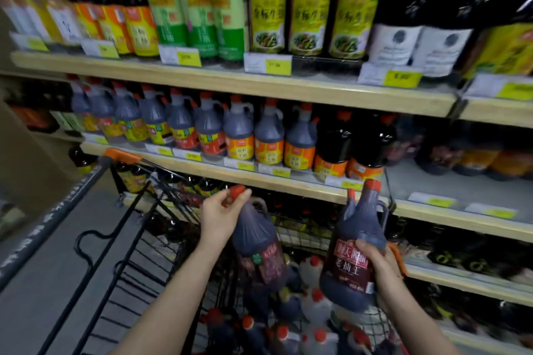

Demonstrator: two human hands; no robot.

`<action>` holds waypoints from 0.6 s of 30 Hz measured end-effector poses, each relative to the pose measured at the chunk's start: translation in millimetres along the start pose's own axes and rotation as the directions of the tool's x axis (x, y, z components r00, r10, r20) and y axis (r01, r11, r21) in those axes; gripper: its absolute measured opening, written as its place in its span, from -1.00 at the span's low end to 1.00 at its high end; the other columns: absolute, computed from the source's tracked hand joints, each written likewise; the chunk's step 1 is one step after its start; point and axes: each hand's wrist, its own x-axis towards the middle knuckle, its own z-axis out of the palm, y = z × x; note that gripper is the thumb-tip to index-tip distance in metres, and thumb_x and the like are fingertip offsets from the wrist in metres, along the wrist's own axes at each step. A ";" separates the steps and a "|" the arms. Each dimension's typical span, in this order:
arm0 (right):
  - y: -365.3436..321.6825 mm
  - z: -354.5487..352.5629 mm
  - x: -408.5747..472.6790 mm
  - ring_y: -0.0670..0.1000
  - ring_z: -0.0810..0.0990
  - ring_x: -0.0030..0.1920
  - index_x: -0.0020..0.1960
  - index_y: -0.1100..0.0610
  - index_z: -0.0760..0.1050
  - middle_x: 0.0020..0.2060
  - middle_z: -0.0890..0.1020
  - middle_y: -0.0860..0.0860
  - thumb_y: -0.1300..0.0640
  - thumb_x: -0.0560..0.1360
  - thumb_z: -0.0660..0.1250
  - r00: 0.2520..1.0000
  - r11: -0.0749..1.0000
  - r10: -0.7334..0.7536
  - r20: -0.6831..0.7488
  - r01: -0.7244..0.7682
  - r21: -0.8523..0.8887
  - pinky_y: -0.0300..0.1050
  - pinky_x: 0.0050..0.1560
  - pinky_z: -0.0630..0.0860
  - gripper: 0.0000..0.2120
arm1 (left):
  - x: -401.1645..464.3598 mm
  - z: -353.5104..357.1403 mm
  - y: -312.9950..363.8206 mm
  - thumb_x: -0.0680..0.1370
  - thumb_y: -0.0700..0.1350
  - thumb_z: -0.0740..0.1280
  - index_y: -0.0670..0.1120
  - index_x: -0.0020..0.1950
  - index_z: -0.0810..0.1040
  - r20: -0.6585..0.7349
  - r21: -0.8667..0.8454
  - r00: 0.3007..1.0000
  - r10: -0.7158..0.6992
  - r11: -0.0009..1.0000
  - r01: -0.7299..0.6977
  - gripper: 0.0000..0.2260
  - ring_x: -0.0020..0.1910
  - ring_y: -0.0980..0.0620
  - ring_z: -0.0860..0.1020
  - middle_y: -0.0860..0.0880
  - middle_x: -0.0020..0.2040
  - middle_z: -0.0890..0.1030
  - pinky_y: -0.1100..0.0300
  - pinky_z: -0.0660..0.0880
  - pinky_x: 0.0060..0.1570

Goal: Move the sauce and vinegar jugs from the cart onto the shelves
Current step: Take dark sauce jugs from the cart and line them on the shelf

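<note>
**Two jugs up out of the cart, shelf gap waiting to the right**

The person has a jug in each hand above the cart (161, 239). The left hand (219, 216) is curled over the red cap and neck of one dark jug (256, 242), fingers wrapped tight on top, so the jug hangs below the fingers with its long axis tilted, base swinging down and to the right over the jugs still in the cart (314, 323).

The right hand (380, 265) cradles the second jug (354, 248) from underneath and behind, thumb pressed across the red label, fingers curled round the far side. This jug stands nearly upright, its cap rising above the fingers and almost level with the edge of the middle shelf (288, 181).

The move, I'd judge, turns on the bare stretch of shelf (450, 181) up and to the right of the right hand's fingers, just beside the last dark jugs in the row. The right hand is clearly nearer, and its jug is already upright; it looks ready to go in first. The left jug would need righting.
</note>
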 end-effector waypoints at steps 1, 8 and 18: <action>-8.2 -8.4 -2.5 -0.02 0.68 -0.32 0.01 0.16 0.53 -0.25 0.71 0.05 -0.01 -0.08 0.59 1.000 1.000 -0.015 -0.009 0.015 -0.004 -0.15 -0.30 0.60 -0.30 | -3.6 7.6 12.5 0.44 -0.04 0.43 -0.12 -0.15 0.62 0.011 -0.007 1.000 0.011 1.000 -0.011 -0.86 -0.25 0.11 0.52 -0.02 -0.31 0.59 0.31 0.44 -0.32; -59.5 -96.6 2.1 0.02 0.63 -0.10 0.04 0.05 0.48 -0.02 0.63 0.09 0.16 0.17 0.56 0.980 0.959 -0.196 -0.027 0.186 -0.212 -0.10 -0.14 0.55 -0.52 | -45.2 80.0 59.3 0.47 -0.12 0.41 -0.27 -0.03 0.65 0.009 0.028 0.998 0.066 0.997 -0.067 -0.78 -0.36 0.24 0.41 0.03 -0.33 0.54 0.51 0.35 -0.41; -115.2 -184.3 61.8 0.05 0.54 0.03 0.20 0.09 0.32 0.02 0.54 -0.01 0.10 0.22 0.60 0.914 0.740 -0.399 0.074 0.369 -0.563 -0.08 -0.09 0.49 -0.33 | -83.3 166.4 94.9 0.46 -0.16 0.42 -0.11 -0.25 0.56 -0.066 0.007 0.996 0.056 0.998 -0.055 -0.89 -0.50 0.40 0.42 0.18 -0.44 0.47 0.51 0.33 -0.42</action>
